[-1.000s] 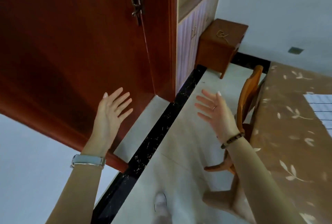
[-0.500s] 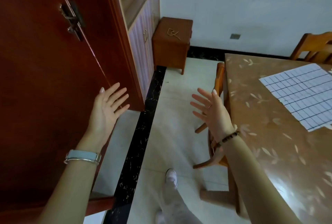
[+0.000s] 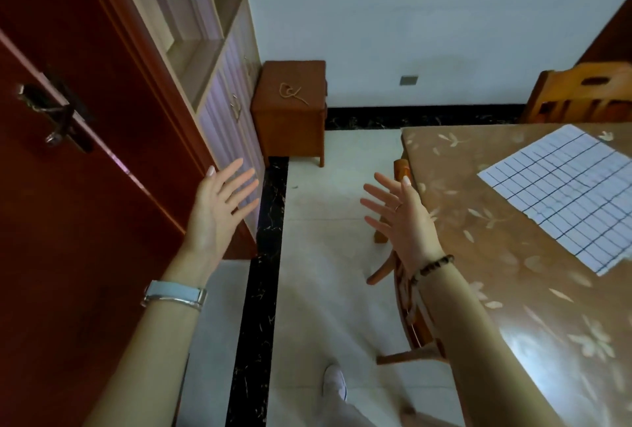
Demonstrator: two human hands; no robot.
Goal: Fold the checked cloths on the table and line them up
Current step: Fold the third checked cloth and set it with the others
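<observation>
A white checked cloth [image 3: 561, 194] with dark grid lines lies flat on the brown leaf-patterned tabletop [image 3: 513, 272], toward its far right part, running out of view at the edge. The right hand [image 3: 403, 218] hangs in the air just off the tabletop's left edge, above a wooden chair [image 3: 407, 307], fingers [image 3: 376, 204] spread and empty. The left hand [image 3: 219, 207] is raised well left of the tabletop, before a red-brown door [image 3: 85, 170], fingers likewise splayed, holding nothing.

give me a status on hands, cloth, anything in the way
Left hand and right hand open, empty, off the table. White blue-checked cloth flat, unfolded on brown floral table. Orange wooden chair at table's near side.
</observation>
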